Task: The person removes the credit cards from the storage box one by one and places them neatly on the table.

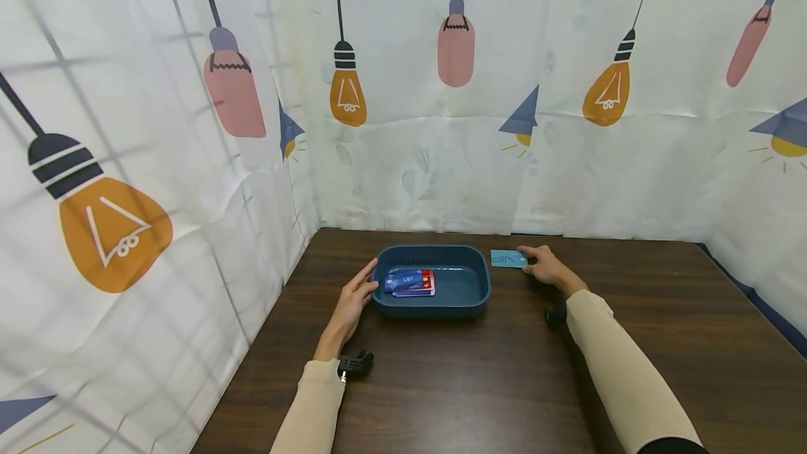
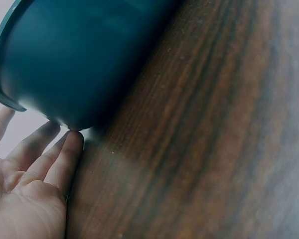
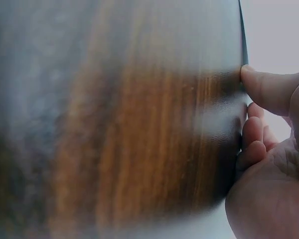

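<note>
A dark blue rectangular bin (image 1: 454, 310) stands on the brown table, its rounded side also visible in the left wrist view. My left hand (image 1: 349, 307) touches its left end with fairly straight fingers (image 2: 65, 159). Inside the bin, at its left, blue and red cards (image 1: 408, 281) lie overlapping. To the right of the bin, a light blue card (image 1: 506, 258) with lettering lies on or just above the table; I cannot tell which. My right hand (image 1: 543, 265) pinches its right end between thumb and fingers. The right wrist view shows the thumb (image 3: 269, 89) and curled fingers, but the card is hidden there.
The brown wooden table (image 1: 441, 384) extends around the bin and toward me. White curtains (image 1: 403, 174) printed with lamps hang along the table's back and left edges. Dark devices sit at both wrists, such as the left wrist band (image 1: 356, 363).
</note>
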Action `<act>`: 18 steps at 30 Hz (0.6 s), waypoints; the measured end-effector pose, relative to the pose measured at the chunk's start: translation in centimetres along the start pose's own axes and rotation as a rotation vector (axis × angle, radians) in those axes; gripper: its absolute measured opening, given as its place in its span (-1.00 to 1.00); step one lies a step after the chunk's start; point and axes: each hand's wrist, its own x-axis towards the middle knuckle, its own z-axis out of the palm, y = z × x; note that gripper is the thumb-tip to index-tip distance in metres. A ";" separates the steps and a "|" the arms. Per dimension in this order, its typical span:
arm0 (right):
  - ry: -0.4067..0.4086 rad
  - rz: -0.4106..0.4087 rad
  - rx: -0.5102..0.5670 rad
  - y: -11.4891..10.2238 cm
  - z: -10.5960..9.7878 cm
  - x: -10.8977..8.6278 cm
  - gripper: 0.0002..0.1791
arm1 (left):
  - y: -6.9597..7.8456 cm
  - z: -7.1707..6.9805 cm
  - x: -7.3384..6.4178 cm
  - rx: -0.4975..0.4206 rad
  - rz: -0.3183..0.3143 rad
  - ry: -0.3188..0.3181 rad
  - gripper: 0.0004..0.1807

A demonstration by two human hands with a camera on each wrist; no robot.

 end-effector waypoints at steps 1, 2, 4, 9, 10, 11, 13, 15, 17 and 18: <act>-0.002 0.009 0.004 0.0 0.0 0.0 -0.36 | 0.0 0.0 0.0 0.002 0.000 0.001 -0.41; -0.004 0.017 0.012 -0.1 0.0 0.1 -0.35 | 0.0 0.0 0.0 0.000 -0.001 0.003 -0.41; -0.012 0.027 0.024 -0.1 0.0 0.2 -0.35 | 0.0 0.0 0.0 -0.003 -0.005 0.007 -0.42; -0.023 0.041 0.037 -0.3 -0.2 0.3 -0.34 | 0.0 0.0 0.0 0.001 -0.004 0.007 -0.42; -0.024 0.040 0.035 -0.3 -0.3 0.3 -0.34 | 0.0 0.0 0.0 0.001 -0.003 0.006 -0.41; -0.024 0.043 0.035 -0.4 -0.3 0.3 -0.34 | 0.1 0.0 0.0 0.001 -0.001 0.004 -0.41; -0.023 0.052 0.033 -0.4 -0.4 0.3 -0.33 | 0.1 0.0 0.0 -0.003 -0.002 0.003 -0.41; -0.026 0.057 0.032 -0.5 -0.4 0.4 -0.33 | 0.1 0.0 0.0 -0.005 -0.002 0.002 -0.41; -0.030 0.058 0.031 -0.4 -0.4 0.4 -0.33 | 0.2 0.0 0.0 0.000 -0.004 0.001 -0.41; -0.031 0.059 0.032 -0.4 -0.4 0.5 -0.33 | 0.1 0.0 0.0 0.001 -0.004 0.000 -0.41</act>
